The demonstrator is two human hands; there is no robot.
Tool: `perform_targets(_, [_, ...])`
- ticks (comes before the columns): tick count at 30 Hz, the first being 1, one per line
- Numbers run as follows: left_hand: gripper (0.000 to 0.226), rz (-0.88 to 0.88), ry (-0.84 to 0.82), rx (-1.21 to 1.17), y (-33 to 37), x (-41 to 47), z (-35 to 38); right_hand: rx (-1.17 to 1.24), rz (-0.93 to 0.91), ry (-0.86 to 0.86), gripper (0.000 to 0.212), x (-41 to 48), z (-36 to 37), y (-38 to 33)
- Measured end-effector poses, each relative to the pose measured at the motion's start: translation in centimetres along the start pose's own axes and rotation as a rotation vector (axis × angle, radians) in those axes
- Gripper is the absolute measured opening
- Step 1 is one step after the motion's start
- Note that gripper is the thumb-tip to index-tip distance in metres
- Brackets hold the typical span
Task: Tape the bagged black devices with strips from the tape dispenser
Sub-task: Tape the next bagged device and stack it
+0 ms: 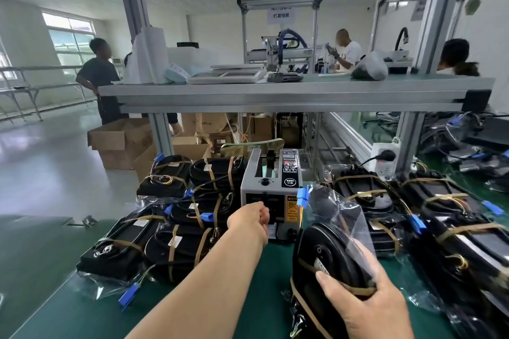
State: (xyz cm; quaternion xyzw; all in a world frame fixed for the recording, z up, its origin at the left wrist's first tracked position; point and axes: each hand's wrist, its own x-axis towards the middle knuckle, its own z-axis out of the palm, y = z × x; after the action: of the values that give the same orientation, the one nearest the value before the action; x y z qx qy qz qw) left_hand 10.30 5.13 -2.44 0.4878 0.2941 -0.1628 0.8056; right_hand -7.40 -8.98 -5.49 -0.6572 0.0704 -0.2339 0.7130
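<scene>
My left hand (252, 219) is stretched forward to the mouth of the tape dispenser (271, 190), fingers curled in at the slot. From behind the knuckles I cannot tell whether they have pinched a strip or are only closing on one; no strip shows.

My right hand (366, 294) is clamped on the bagged device (327, 253), thumb across its near face, fingers wrapped behind. One brown tape band already runs under my thumb. The device sits tilted on edge on the green mat (209, 311), just right of the dispenser, leaning away from me. Its long axis runs from near me up toward the dispenser; the loose bag top and a blue connector (303, 197) point up and away, almost touching the dispenser's right corner.

Step in hand, as I read it: fetching the next strip. Next move likely calls for a clean pull, then laying the strip across the device's short way, over the bag, while the right hand keeps it from rolling.

Stack of taped devices (176, 217) to the left, more devices (440, 217) in rows to the right.
</scene>
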Motion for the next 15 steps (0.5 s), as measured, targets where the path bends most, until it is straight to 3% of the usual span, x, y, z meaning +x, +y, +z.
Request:
perform_targets(6, [0.014, 0.035, 0.038, -0.041, -0.2, 0.8, 0.7, 0.003, 0.019, -0.032, 0.065, -0.3, 0.1, -0.7])
perform_targets(9, [0.013, 0.127, 0.092, -0.044, -0.5, 0.6, 0.5, -0.017, 0.029, -0.046, 0.065, -0.4, 0.1, -0.8])
perform_targets(15, [0.024, 0.303, 0.039, 0.023, -0.9, -0.9, -1.0, -0.024, 0.02, -0.075, 0.068, -0.2, -0.3, -1.0])
